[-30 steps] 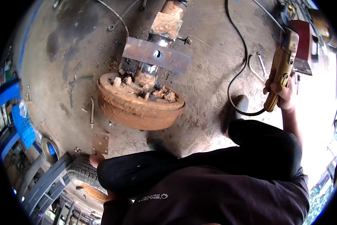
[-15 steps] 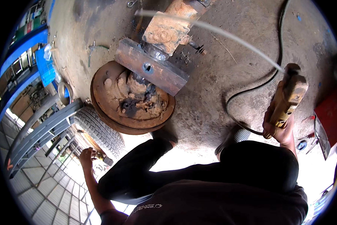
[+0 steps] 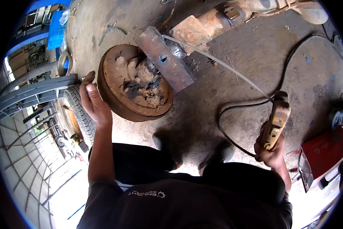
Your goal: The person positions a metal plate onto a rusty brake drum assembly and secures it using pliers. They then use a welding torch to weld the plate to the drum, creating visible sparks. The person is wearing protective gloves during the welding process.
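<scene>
My right hand (image 3: 272,152) grips a worn yellow-brown welding electrode holder (image 3: 278,122). A long pale welding rod (image 3: 232,68) slants up and left from its jaw; in this view the rod's far end overlaps the upper part of a dark steel bar (image 3: 167,60) with a hole in it. That bar stands across a rusty axle (image 3: 188,32), beside a shiny weld. Below it lies a round brown drum (image 3: 114,91), its face caked with dirt and black grease. Empty, with fingers stretched out, my left hand (image 3: 98,108) is at the drum's left rim; contact cannot be told.
A dark cable (image 3: 219,118) loops over the concrete floor from the holder. Rightward stands a red metal box (image 3: 326,150). A tyre (image 3: 80,110) and grey metal beams (image 3: 38,88) are to the left, with a blue crate (image 3: 55,29) beyond. My shoes (image 3: 225,152) rest on the floor.
My left hand has risen from low at the left to the drum's rim. My right hand with the holder has moved left and nearer my body. The view has shifted, showing more axle.
</scene>
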Demonstrator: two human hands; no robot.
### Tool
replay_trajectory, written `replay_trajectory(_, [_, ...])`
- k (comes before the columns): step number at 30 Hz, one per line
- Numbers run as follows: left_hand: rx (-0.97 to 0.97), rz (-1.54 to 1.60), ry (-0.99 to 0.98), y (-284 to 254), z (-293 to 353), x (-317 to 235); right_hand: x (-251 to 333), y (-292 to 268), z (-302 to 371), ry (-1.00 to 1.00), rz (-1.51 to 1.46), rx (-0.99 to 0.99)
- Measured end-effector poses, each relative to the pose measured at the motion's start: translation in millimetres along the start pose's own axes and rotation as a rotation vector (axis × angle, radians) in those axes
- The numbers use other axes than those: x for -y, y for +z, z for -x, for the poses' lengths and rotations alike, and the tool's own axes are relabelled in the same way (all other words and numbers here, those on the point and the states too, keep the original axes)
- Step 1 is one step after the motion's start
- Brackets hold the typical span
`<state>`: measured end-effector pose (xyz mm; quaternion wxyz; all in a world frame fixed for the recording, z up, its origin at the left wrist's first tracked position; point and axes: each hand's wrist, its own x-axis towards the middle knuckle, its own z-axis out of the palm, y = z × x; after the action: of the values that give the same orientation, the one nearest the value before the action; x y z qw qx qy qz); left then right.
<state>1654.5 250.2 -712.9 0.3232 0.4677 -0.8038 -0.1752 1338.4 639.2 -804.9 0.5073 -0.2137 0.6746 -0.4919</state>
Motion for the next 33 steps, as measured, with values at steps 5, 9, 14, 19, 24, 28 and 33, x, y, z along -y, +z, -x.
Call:
replay_trajectory(5, [-0.012,0.032,0.124,21,8,-8,7,-3,13,0.241,-0.1,0.009])
replay_trajectory(9, [0.019,0.068,0.097,23,4,0,7,-3,15,0.24,0.018,0.031])
replay_trajectory(14, [-0.005,-0.005,0.165,25,5,0,15,-1,6,0.306,-0.102,0.042])
replay_trajectory(19, [0.004,-0.033,0.153,26,4,-1,16,4,0,0.285,-0.06,0.033])
replay_trajectory(24, [-0.019,-0.064,0.129,24,5,-4,15,4,-9,0.271,-0.075,0.058])
replay_trajectory(28, [0.013,-0.075,0.086,22,5,-5,16,4,-11,0.265,-0.03,0.051])
replay_trajectory(33, [-0.028,-0.057,0.159,24,4,-5,16,5,-12,0.276,-0.028,0.061])
